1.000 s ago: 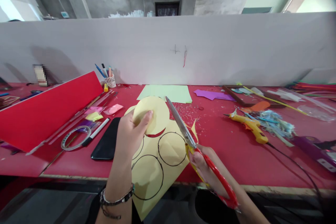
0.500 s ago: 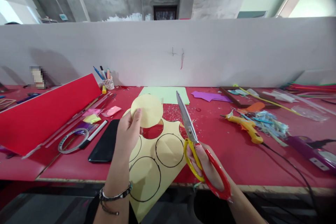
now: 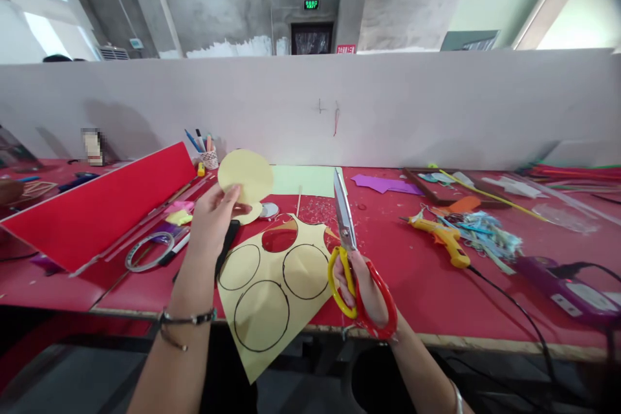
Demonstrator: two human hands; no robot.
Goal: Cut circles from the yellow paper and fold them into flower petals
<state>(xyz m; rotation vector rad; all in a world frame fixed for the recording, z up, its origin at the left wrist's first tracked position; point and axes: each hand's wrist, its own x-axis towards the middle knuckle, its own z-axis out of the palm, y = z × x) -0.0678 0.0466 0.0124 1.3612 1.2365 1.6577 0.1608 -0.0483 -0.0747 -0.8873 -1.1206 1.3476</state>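
Yellow paper disc (image 3: 250, 171) plus scissors (image 3: 344, 213)
Left hand (image 3: 213, 210) pinches the disc thumb-to-fingers, right hand (image 3: 365, 284) is wrapped round the scissors (blades look together), circle-marked yellow sheet (image 3: 272, 265) lower down between both grips.

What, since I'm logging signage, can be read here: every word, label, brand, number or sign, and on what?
"EXIT": green sign above the dark doorway; the characters over it are too blurred.
Red sign beside the doorway: too small to read.
Pale blue sign at upper left: too blurred.
Nothing else is readable.
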